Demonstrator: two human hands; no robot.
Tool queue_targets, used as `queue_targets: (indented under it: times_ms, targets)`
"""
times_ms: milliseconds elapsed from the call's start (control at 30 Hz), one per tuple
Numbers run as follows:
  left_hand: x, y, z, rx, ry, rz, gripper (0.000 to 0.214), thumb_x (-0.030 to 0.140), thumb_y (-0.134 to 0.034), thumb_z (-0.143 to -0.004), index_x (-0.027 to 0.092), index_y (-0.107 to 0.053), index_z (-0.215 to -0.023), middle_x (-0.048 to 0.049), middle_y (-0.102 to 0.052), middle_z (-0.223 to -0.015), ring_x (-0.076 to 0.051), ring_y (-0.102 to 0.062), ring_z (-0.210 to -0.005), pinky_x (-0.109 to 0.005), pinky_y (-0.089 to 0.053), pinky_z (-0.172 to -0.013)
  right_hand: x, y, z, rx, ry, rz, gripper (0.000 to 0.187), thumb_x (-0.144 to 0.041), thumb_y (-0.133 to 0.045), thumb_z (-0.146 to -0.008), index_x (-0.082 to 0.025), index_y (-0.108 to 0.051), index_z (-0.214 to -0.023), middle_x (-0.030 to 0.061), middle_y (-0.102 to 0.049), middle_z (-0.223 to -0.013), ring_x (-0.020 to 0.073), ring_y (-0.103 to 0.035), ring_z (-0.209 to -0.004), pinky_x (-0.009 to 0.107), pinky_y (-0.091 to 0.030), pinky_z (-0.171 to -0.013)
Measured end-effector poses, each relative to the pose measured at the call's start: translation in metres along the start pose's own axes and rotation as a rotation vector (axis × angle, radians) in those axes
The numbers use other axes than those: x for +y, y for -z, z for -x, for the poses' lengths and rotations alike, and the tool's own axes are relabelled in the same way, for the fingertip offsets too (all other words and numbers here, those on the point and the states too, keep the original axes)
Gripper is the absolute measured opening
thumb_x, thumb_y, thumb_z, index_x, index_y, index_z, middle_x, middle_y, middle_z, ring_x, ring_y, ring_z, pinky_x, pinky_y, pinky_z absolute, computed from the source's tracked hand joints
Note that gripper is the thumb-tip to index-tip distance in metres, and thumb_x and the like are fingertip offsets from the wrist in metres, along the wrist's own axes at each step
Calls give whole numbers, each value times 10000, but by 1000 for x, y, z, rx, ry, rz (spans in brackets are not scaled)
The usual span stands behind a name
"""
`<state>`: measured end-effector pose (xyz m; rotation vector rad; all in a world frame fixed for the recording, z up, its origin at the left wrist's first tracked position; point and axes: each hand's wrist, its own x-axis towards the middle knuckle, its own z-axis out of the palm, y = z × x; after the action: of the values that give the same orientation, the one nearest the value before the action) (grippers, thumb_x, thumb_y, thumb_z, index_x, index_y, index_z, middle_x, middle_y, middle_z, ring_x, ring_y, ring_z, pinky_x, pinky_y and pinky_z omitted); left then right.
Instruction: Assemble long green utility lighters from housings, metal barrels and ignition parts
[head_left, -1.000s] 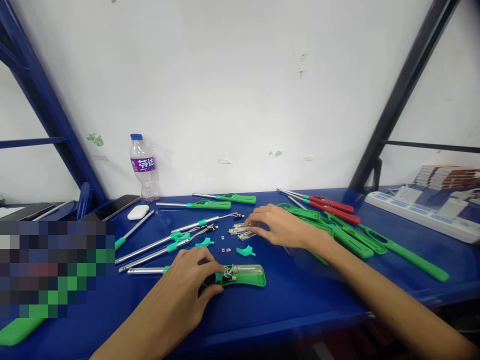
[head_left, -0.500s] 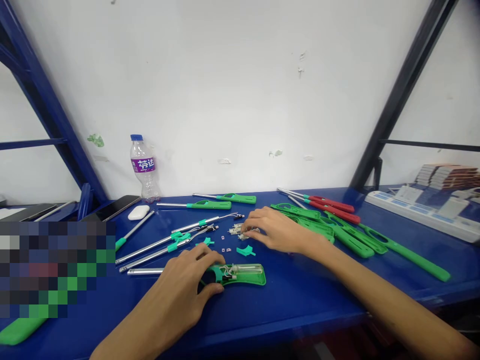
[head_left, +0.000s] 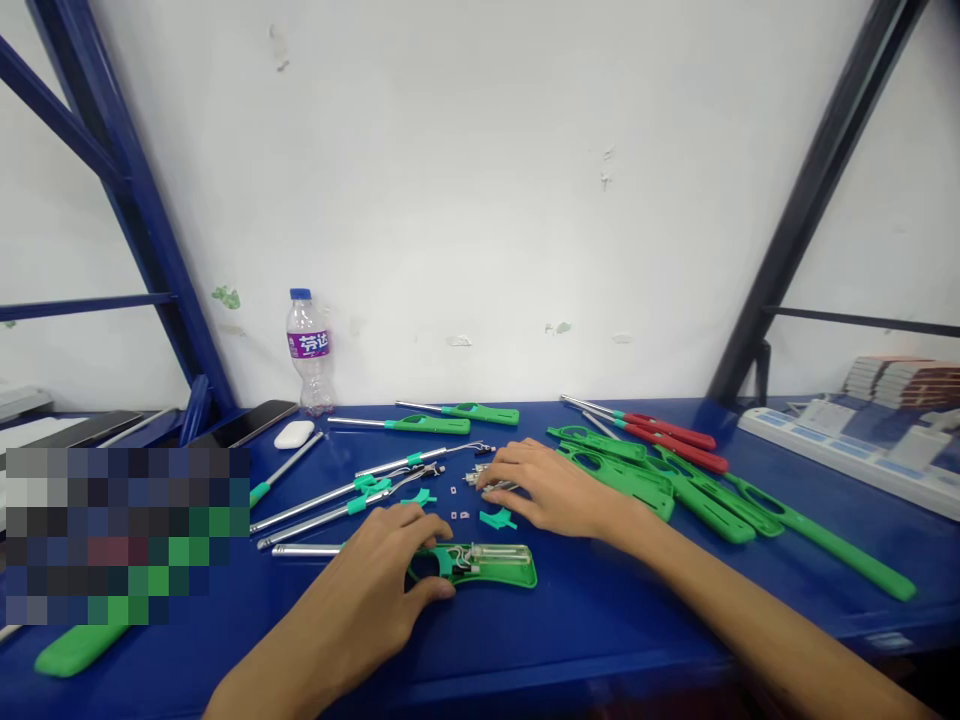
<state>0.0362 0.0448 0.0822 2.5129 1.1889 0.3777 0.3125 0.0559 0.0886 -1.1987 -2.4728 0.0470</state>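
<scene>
My left hand (head_left: 401,565) is closed around an opened green gas lighter (head_left: 517,572) lying on the blue table. Its metal tube points left; a clear fuel tank and white wires show in the handle shell. My right hand (head_left: 536,487) rests over a small pile of clear-and-metal parts (head_left: 474,476), fingers bent down onto them. What its fingertips grip is hidden. Between the hands lie a teal trigger (head_left: 496,519) and several tiny pale pieces (head_left: 464,515). Lighter tubes with wires (head_left: 330,520) lie beyond my left hand.
Green handle shells (head_left: 622,480) and red lighters (head_left: 679,445) lie at the right, before a power strip (head_left: 847,455). Two green lighters (head_left: 427,425) are at the back. A bottle (head_left: 309,345), phone (head_left: 255,422) and white case (head_left: 294,434) stand or lie at the left.
The whole view has shifted, so things appear slightly lower and further right. Both hands keep nearly the same places over the lighter and the small parts.
</scene>
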Motion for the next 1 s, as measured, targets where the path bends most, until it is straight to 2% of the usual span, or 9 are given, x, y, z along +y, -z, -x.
queue_targets:
  times_ms: [133,267,400,533,733,867,1000]
  targets:
    - [-2,-3,0,-8,-1,4,321,205,-721,-955,314,-711,-1257,-51,-678,-1330,-323,-619,-1289,-510,-496,-1099,-13,5,-2,14,11,-134,155,-322,-706,-1051,-217,-788,-1131,55,-790,-1111,229,-701,-1047,370,-487,-968]
    - [-4,-8,-1,-11,-14,19,275,187,-696,-954,317,-722,-1194,-44,-667,-1253,-320,-633,-1224,-521,-494,-1080,-26,10,-3,-58,69,-299,113,-351,-813,-970,-244,-831,-1002,-31,-819,-977,146,-714,-917,258,-514,-877]
    - [-4,-9,-2,-14,-22,49,261,170,-706,-945,304,-733,-1167,-37,-657,-1196,-309,-625,-1188,-506,-489,-1046,-27,9,-3,-131,93,-371,82,-317,-802,-982,-261,-859,-962,-20,-827,-970,159,-721,-942,286,-493,-944]
    - [-3,-7,-4,-21,-31,61,245,149,-710,-950,300,-741,-1140,-23,-655,-1134,-277,-633,-1121,-451,-494,-977,-23,5,-3,-170,102,-407,126,-323,-768,-1007,-246,-867,-998,21,-820,-983,177,-727,-945,288,-521,-898]
    - [2,-4,-5,-27,-40,18,243,153,-744,-950,298,-748,-1145,-9,-667,-1102,-264,-657,-1080,-410,-475,-920,-23,3,-4,-168,108,-423,131,-297,-759,-1009,-224,-867,-1000,31,-818,-986,169,-734,-943,257,-517,-880]
    - [3,-4,-2,10,-75,-24,227,153,-757,-952,306,-755,-1120,0,-682,-1090,-251,-673,-1054,-383,-471,-884,-23,3,-3,-161,103,-414,134,-329,-786,-987,-241,-852,-1063,10,-832,-998,165,-738,-925,261,-508,-889]
    - [3,-3,-1,4,-76,-46,242,155,-778,-940,293,-757,-1138,-15,-695,-1110,-263,-663,-1045,-407,-485,-905,-23,2,-2,-158,103,-400,148,-336,-761,-1005,-252,-855,-1082,19,-831,-999,181,-735,-946,279,-514,-899]
